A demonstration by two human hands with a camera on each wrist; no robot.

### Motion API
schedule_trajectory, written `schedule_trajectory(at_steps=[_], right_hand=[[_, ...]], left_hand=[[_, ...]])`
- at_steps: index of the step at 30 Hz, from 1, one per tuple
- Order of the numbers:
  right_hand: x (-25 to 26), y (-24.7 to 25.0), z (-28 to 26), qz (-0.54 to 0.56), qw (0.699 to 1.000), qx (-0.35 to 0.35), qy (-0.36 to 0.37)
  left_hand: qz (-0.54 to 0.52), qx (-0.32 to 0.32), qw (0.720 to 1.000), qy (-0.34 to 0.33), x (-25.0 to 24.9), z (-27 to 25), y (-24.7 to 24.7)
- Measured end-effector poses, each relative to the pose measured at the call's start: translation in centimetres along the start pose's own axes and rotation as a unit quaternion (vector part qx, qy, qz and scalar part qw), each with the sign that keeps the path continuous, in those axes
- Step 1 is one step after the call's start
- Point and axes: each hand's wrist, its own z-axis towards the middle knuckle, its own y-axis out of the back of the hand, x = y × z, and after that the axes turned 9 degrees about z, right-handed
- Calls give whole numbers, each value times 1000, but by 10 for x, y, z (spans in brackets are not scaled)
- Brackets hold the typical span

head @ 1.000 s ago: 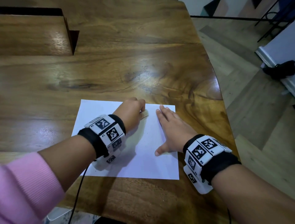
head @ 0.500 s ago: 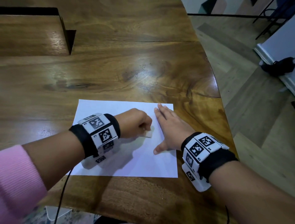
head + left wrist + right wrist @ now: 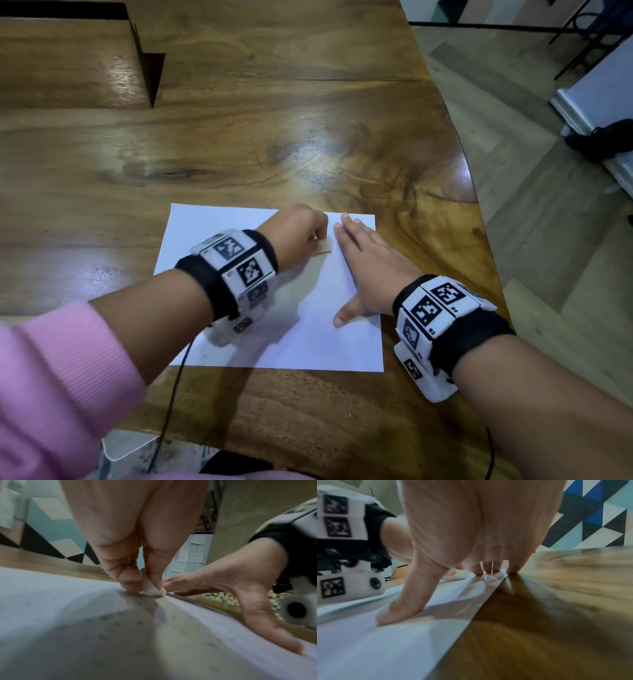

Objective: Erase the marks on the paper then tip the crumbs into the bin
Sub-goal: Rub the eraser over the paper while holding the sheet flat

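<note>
Presently, left hand (image 3: 297, 236): pinches a white eraser (image 3: 151, 590), its tip on the paper (image 3: 315, 346).
Right hand (image 3: 368, 267): flat, fingers straight, pressing the paper's right part.
Paper: lies on the wooden surface (image 3: 239, 144), near its front edge.
Crumbs (image 3: 120, 614): small dark specks on the sheet.

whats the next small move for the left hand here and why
Probably another short rub across the paper. The left hand pinches the eraser with its tip on the sheet, a dark mark shows just beside it, and the right hand lies flat, pinning the paper.
</note>
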Motion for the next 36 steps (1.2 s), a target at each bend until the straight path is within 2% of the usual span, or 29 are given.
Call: schedule_trajectory(at_steps=[2, 5, 7, 9, 12, 14, 16, 18, 20, 24, 29, 36], right_hand=[[0, 0, 0, 4, 1000, 2, 0], [-1, 0, -1, 10, 1000, -3, 1], [0, -1, -1, 11, 1000, -1, 0], [0, -1, -1, 11, 1000, -2, 0], [-1, -1, -1, 11, 1000, -5, 1], [0, -1, -1, 9, 1000, -1, 2], [-1, 0, -1, 9, 1000, 0, 2], [0, 0, -1, 13, 1000, -1, 0], [1, 0, -1, 11, 1000, 3, -1], [1, 0, -1, 4, 1000, 7, 0], [0, 1, -2, 9, 1000, 10, -1], [0, -1, -2, 38, 999, 9, -2]], left_hand=[[-10, 6, 1000, -11, -3, -3, -3], [10, 118, 987, -109, -3, -35, -12], [20, 164, 977, -137, -1, -45, -14], [23, 118, 986, -119, 0, -33, -10], [25, 11, 999, -44, -1, -8, -3], [18, 31, 997, -73, -1, -15, -7], [15, 87, 985, -147, 1, -42, -16], [10, 139, 974, -177, 1, -64, -22], [6, 136, 975, -175, 1, -60, -20], [0, 50, 994, -99, -9, -30, -11], [6, 120, 976, -183, -2, -70, -27], [-66, 98, 986, -115, 5, -78, -31]])
